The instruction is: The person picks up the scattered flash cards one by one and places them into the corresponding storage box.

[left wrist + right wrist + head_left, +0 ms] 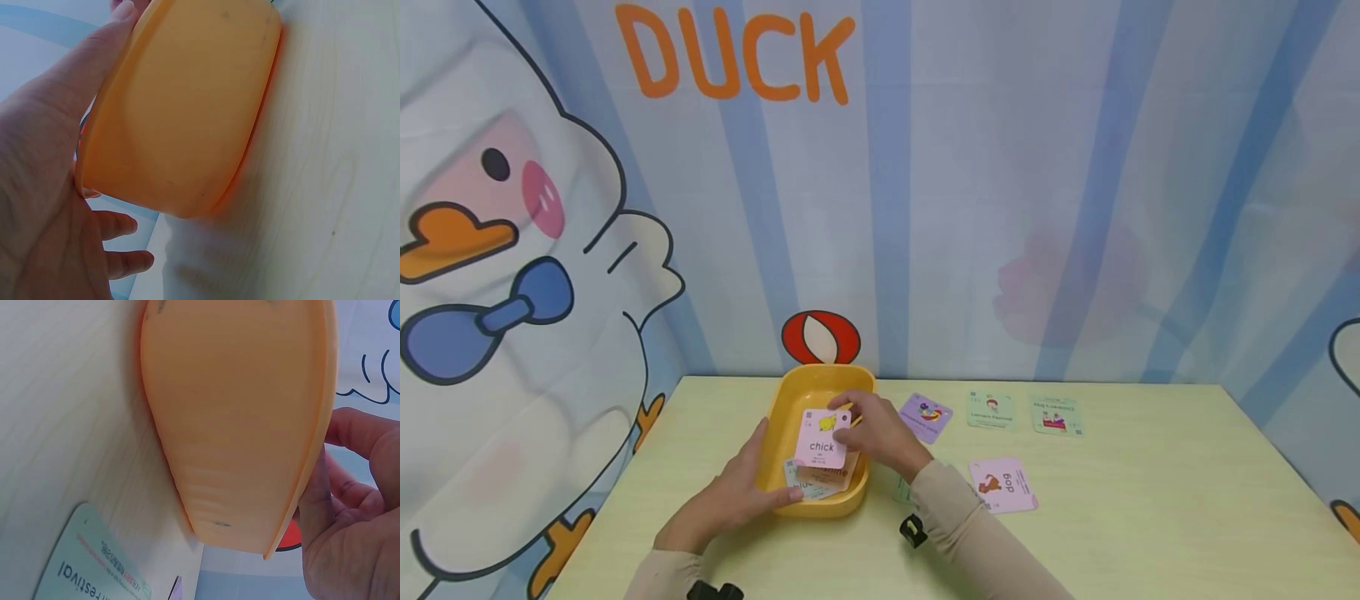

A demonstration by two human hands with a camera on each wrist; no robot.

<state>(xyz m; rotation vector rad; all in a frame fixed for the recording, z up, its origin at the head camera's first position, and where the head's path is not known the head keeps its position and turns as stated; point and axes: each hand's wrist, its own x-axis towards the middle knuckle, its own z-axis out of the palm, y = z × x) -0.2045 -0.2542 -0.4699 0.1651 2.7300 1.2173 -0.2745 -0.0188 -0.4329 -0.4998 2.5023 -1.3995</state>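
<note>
Pink chick card (818, 433), over yellow tray (808, 390)

Right hand (883, 429): pinching card's right edge. Left hand (730, 493): gripping tray's left side, thumb on rim. Tray contents, near end: pale-blue card (806, 488), peach card (831, 477). Bench (1150, 508), right of tray: purple card (926, 417), Lantern Festival card (991, 410), green card (1057, 416) farther right, dog card (1003, 485) nearer.

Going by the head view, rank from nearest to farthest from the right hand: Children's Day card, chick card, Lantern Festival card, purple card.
1. Chick card: held in the right hand, over the yellow tray.
2. Purple card: just right of the hand.
3. Lantern Festival card: farther right.
4. Children's Day card: rightmost of these.
</note>
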